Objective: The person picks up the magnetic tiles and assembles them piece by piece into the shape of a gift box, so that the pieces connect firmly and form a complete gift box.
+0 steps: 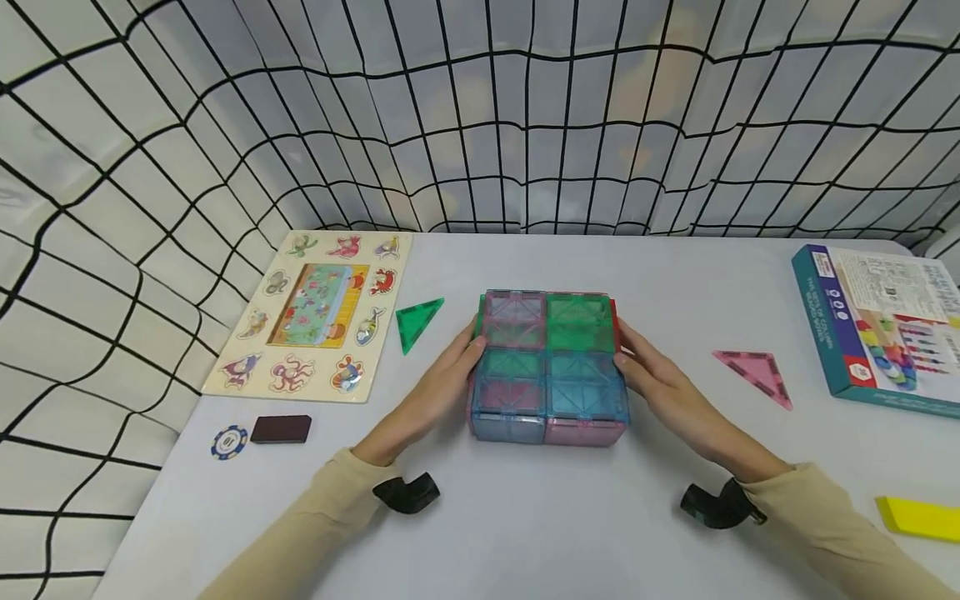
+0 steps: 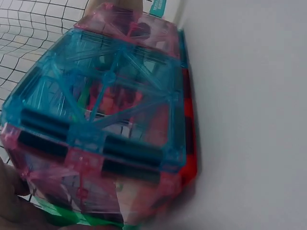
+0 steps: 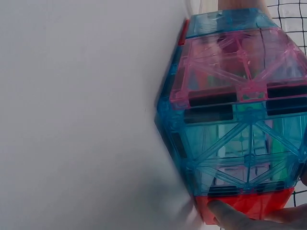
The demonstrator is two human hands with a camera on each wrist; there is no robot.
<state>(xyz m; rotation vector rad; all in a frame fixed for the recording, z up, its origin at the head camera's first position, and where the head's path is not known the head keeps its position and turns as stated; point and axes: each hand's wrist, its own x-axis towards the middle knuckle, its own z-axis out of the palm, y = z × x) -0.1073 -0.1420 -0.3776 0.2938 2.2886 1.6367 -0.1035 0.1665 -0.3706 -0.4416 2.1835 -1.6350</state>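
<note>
A box-shaped block built of see-through magnetic tiles point(image 1: 551, 379) sits at the middle of the white table in the head view. Its top shows pink, green and blue squares. My left hand point(image 1: 431, 387) grips its left side, and my right hand point(image 1: 675, 400) holds the right side. In the left wrist view blue and pink tiles point(image 2: 120, 96) fill the left part, with some fingers point(image 2: 17, 208) at the lower edge. The right wrist view shows pink, blue and red tiles point(image 3: 244, 139), with fingertips point(image 3: 223, 213) against the red one.
A green triangle tile point(image 1: 417, 323) and a wooden sea-animal board point(image 1: 300, 371) lie to the left, near a poker chip point(image 1: 228, 442) and a dark brown block point(image 1: 281, 429). On the right are a pink triangle tile point(image 1: 759, 375), a toy box point(image 1: 892, 325) and a yellow block point(image 1: 918, 518). Black netting point(image 1: 525, 127) borders the table.
</note>
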